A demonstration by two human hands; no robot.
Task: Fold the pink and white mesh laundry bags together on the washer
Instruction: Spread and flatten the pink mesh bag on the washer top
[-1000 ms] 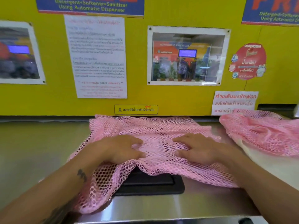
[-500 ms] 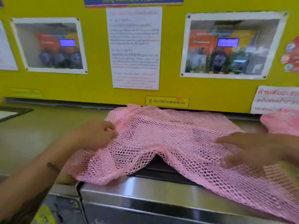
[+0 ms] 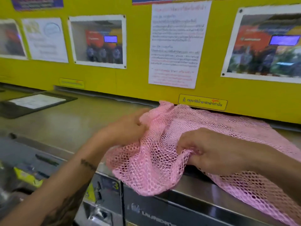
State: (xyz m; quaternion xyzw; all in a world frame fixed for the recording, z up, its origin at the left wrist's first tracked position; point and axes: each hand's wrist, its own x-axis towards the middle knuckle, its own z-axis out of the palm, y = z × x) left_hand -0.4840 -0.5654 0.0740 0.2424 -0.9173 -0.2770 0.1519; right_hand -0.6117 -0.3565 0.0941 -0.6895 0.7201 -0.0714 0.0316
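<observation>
A pink mesh laundry bag lies spread over the steel top of the washer, its near left corner hanging over the front edge. My left hand grips the bag's far left edge with curled fingers. My right hand pinches a bunched fold of mesh near the bag's front edge. No white bag is in view.
A yellow wall panel with posted notices and photo prints rises right behind the washers. The neighbouring washer's steel top stretches left, with a black-framed lid at its far end. Control panels and stickers line the machine fronts below.
Both hands went from pressing flat on the mesh to gripping it: left hand at the far left edge, right hand brought leftward and closed on a fold. The view has swung left.
</observation>
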